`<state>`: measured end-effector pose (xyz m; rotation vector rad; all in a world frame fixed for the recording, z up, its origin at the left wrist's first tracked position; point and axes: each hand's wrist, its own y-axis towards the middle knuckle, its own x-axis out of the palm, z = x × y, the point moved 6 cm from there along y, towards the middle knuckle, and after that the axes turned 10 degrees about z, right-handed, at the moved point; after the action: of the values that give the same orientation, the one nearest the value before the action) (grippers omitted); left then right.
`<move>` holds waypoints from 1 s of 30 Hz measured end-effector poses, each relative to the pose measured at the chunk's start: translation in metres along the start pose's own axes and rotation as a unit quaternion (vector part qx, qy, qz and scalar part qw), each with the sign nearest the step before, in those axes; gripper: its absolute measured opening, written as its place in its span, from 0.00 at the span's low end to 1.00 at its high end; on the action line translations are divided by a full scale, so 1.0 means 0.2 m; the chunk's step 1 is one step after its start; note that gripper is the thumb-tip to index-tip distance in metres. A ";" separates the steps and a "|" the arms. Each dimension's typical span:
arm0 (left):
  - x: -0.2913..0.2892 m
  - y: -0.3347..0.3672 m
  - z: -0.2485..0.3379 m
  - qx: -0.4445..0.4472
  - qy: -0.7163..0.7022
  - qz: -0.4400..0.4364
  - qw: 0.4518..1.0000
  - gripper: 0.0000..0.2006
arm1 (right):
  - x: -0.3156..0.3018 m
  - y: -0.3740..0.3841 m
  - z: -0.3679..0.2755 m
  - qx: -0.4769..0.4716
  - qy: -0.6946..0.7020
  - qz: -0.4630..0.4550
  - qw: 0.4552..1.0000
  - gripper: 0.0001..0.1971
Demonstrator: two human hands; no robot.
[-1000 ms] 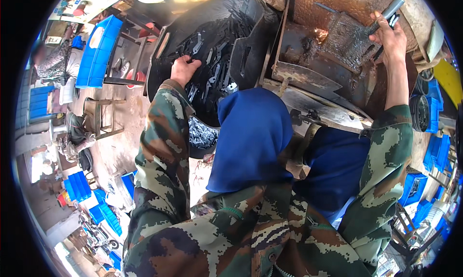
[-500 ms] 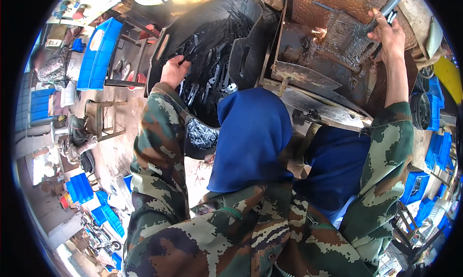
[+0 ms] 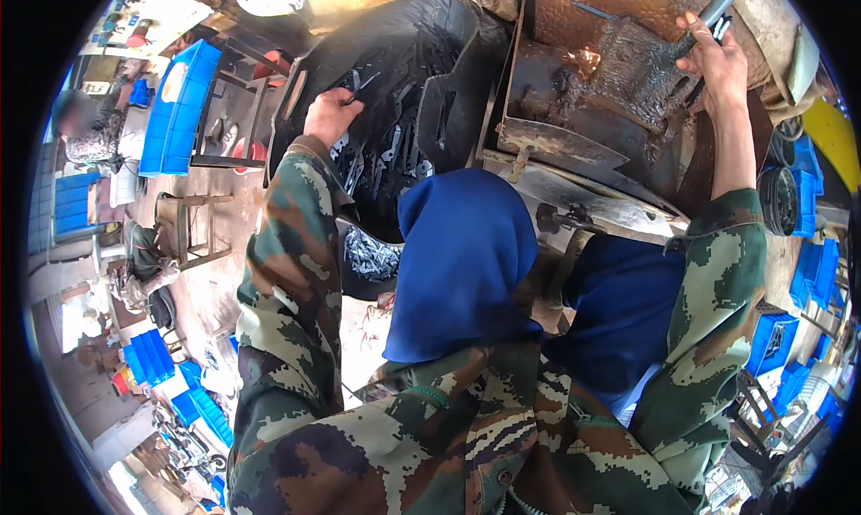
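Observation:
At the black bin (image 3: 446, 121), my left hand (image 3: 332, 116) is closed, with a thin dark metal strip (image 3: 365, 84) poking out of its fingertips. Many loose flat metal pieces (image 3: 395, 125) lie under it in the bin. On the right, my right hand (image 3: 720, 62) is wrapped round a grey cylindrical bar (image 3: 720, 2); small dark prongs show beside its fingers. Next to that hand, a dark, wet-looking lumpy block (image 3: 632, 71) sits in an oily metal tray (image 3: 560, 138). How the bar meets the block is hidden by my fingers.
A blue cloth (image 3: 466, 264) covers my lap. A smaller container (image 3: 369, 257) of shiny metal pieces stands below the bin. Blue crates (image 3: 179, 107) line the left, more (image 3: 773, 343) the right. Another person (image 3: 90, 125) is at far left, beside a wooden stool (image 3: 202, 228).
My left hand has shifted slightly right and up over the bin, and a thin metal strip now shows at its fingertips. My right hand keeps its grip, nearly still.

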<state>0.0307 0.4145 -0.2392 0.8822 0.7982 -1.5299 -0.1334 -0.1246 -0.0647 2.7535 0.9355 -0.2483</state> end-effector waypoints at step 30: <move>-0.31 -0.38 0.69 0.073 -0.483 -0.070 0.870 0.17 | 0.00 0.05 0.05 0.020 0.041 -0.004 0.999 0.15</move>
<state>-0.0536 0.3338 -0.1166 0.0694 -0.0001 -1.8940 -0.1285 -0.1342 -0.0739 2.8153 0.9713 -0.1587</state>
